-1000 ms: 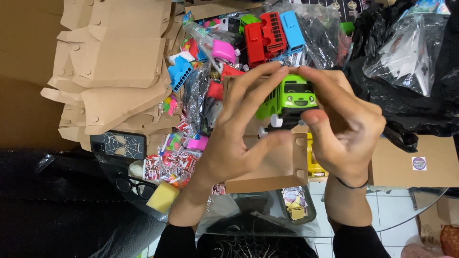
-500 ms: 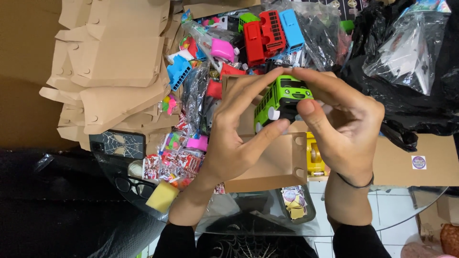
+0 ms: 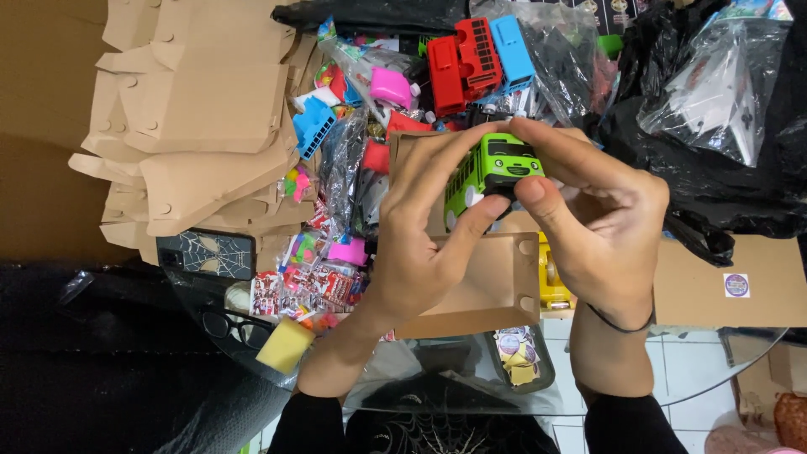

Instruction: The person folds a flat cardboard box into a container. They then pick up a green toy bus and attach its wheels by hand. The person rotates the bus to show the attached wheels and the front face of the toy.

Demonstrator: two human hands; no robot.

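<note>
Head view, looking down: one green toy bus (image 3: 489, 172) is being held between two hands above the glass counter (image 3: 723, 370). The left hand (image 3: 420, 244) is being closed on it from the left, with fingertips over the roof and the thumb pressed beneath, near a white wheel. The right hand (image 3: 601, 227) is being closed on the front end, with the index finger along the top and the thumb under the windscreen. Both grips are thus narrow and are being kept on the bus, which is being shown centred between them, tilted, its face turned to the right.

One brown cardboard box (image 3: 483, 290) is being partly covered by the hands, directly under the bus. One yellow toy (image 3: 555, 282) is being seen just beside that box. One red toy bus (image 3: 461, 60) and one blue toy bus (image 3: 513, 46) are being shown side by side, touching, near the top. One stack of flat cardboard blanks (image 3: 197, 126) is being shown at left; its sheets cannot be counted. One yellow sponge (image 3: 286, 345) and one pair of glasses (image 3: 231, 326) are being shown at the counter's edge.
</note>
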